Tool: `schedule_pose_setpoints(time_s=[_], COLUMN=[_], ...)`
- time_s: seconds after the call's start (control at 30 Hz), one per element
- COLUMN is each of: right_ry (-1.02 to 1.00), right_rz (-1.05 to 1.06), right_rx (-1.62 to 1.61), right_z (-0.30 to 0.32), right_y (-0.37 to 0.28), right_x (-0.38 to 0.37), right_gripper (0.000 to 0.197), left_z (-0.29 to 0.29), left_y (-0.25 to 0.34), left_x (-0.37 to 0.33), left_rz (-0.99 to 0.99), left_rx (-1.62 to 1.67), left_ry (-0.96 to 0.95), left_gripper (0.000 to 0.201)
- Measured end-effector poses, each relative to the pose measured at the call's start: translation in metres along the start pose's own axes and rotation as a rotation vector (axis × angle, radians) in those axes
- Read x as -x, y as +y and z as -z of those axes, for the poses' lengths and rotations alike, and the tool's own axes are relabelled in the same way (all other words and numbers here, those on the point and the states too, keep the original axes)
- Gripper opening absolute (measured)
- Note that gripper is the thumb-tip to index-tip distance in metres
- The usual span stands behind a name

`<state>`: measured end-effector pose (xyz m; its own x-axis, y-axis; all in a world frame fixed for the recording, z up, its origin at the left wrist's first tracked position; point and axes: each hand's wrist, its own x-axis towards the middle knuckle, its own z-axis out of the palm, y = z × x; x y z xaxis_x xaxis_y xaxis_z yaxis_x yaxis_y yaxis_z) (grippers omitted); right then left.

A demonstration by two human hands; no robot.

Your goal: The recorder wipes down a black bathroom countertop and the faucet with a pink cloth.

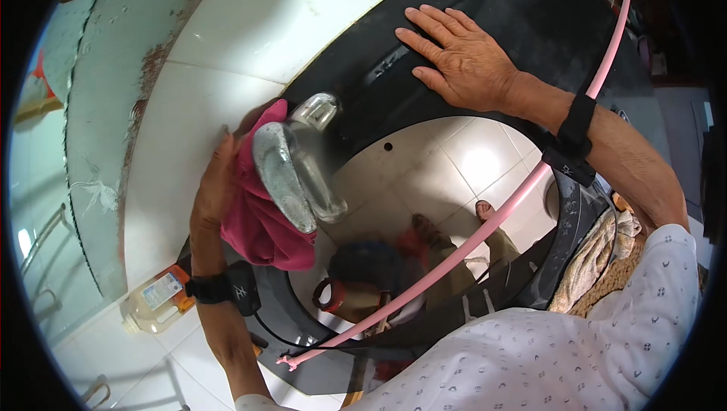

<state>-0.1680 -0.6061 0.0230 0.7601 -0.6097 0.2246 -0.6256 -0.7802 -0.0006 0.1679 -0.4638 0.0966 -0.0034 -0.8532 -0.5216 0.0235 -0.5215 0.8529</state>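
My left hand (217,178) is closed on a dark pink cloth (261,218). The cloth is bunched behind and beside a shiny silver fitting (286,176) with a rounded flat plate. This fitting looks like a tap, though its right part is blurred. My left fingertips are mostly hidden behind cloth and fitting. Over on the right, my right hand (462,55) lies flat, palm down and fingers spread, on the black countertop (379,70). It holds nothing. A large round opening in the countertop shows tiled floor (447,161) below.
A pink tube (454,256) runs diagonally across the front, passing behind my right forearm. At the lower left a clear bottle (155,301) with an orange label lies on white tile. Under the opening are feet in sandals and a reddish-brown container (352,299). A beige cloth (594,256) hangs at right.
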Motion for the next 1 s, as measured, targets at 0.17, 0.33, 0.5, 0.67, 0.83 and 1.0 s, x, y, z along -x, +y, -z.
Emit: schedule_pose_setpoints(time_s=[0.17, 0.33, 0.5, 0.67, 0.83, 1.0], right_ry=[0.003, 0.004, 0.027, 0.014, 0.039, 0.062], right_rz=[0.002, 0.014, 0.017, -0.008, -0.008, 0.031], right_rx=[-0.005, 0.023, -0.009, 0.013, -0.040, -0.035], right_z=[-0.001, 0.002, -0.004, -0.002, -0.005, -0.004], right_y=[-0.001, 0.004, 0.005, 0.003, -0.002, 0.005], right_x=[-0.001, -0.002, 0.001, 0.002, 0.002, 0.001], right_gripper=[0.050, 0.049, 0.050, 0.049, 0.050, 0.049], left_z=[-0.027, -0.022, -0.007, -0.012, -0.031, -0.034], left_y=[0.034, 0.030, 0.005, 0.014, 0.031, 0.030], left_x=[-0.024, -0.024, -0.006, 0.001, -0.033, -0.020], left_rz=[0.146, 0.081, 0.002, 0.044, 0.035, 0.084], left_rx=[0.115, 0.025, 0.000, 0.234, 0.062, -0.023], left_ry=[-0.089, -0.157, 0.005, -0.104, -0.120, -0.083], left_gripper=[0.055, 0.055, 0.054, 0.057, 0.058, 0.056])
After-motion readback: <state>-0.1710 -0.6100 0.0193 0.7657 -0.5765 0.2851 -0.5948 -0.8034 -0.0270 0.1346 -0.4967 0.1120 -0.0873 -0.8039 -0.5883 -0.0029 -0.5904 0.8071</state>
